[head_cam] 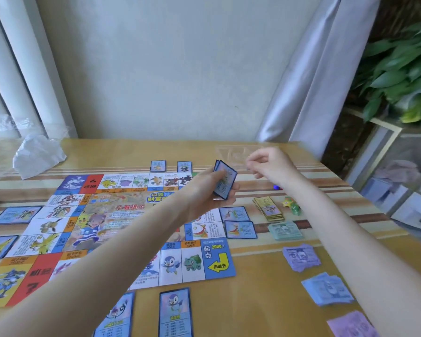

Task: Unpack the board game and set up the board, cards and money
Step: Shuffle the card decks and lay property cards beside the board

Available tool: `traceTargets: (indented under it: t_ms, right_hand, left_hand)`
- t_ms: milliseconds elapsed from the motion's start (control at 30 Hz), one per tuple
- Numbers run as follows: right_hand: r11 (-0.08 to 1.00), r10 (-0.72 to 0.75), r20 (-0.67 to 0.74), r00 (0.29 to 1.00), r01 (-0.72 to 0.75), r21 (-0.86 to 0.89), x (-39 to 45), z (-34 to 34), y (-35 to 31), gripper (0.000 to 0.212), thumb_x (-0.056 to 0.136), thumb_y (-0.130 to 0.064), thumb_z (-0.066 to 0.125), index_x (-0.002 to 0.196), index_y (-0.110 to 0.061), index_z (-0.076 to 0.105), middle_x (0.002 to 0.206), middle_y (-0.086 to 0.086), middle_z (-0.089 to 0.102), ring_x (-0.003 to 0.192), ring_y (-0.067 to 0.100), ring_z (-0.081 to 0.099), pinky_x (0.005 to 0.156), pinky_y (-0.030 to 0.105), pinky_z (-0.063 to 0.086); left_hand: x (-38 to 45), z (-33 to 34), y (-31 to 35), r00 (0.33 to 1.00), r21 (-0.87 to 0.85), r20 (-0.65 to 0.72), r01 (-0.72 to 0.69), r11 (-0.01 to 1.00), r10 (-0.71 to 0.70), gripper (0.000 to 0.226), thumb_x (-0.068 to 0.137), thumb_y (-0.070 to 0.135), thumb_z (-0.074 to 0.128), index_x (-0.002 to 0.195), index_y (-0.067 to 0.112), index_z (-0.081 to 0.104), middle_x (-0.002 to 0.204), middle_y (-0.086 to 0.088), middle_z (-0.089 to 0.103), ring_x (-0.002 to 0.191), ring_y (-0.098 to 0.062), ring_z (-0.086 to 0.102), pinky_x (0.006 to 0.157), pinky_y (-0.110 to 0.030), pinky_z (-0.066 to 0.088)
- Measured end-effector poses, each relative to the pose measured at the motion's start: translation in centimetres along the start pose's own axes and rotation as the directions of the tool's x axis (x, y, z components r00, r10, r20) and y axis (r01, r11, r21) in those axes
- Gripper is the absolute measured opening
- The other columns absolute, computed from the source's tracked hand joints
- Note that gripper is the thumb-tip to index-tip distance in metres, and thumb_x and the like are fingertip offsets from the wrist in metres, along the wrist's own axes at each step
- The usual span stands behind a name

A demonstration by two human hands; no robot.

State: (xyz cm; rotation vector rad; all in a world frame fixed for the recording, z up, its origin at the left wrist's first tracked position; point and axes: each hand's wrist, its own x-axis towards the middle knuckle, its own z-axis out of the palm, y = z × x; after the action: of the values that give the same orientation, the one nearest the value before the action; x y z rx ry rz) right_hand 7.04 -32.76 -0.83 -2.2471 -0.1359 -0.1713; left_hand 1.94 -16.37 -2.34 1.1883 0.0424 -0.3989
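The colourful game board (107, 215) lies flat on the wooden table. Blue-edged property cards lie around it: two at the far edge (158, 165), two by the right edge (240, 229), two on the left (16, 215) and two at the near edge (175, 312). My left hand (204, 190) grips a small stack of blue cards (225, 178) above the board's far right corner. Just right of that stack, my right hand (267, 164) hovers with its fingers loosely curled and nothing visible in them.
Money stacks run down the table's right side: yellow (269, 208), green (286, 230), purple (301, 257), blue (327, 289) and pink (350, 324). Small green and yellow tokens (292, 205) sit beside the yellow stack. Crumpled plastic wrap (38, 155) lies far left.
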Motion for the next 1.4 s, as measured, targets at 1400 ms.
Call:
traceTargets:
  t_ms: [1400]
  right_hand:
    - [0.873, -0.075, 0.422, 0.903, -0.145, 0.466, -2.1, 5.8, -5.8, 0.025, 0.091, 0.011, 0.045, 0.113, 0.003, 0.054, 0.091, 0.01, 0.06, 0.084, 0.022, 0.057, 0.081, 0.035, 0.047]
  left_hand:
    - [-1.7, -4.0, 0.4, 0.973, -0.208, -0.206, -0.15, 0.967, 0.106, 0.022, 0.098, 0.023, 0.045, 0.092, 0.011, 0.062, 0.087, -0.008, 0.068, 0.077, -0.016, 0.064, 0.068, -0.027, 0.049]
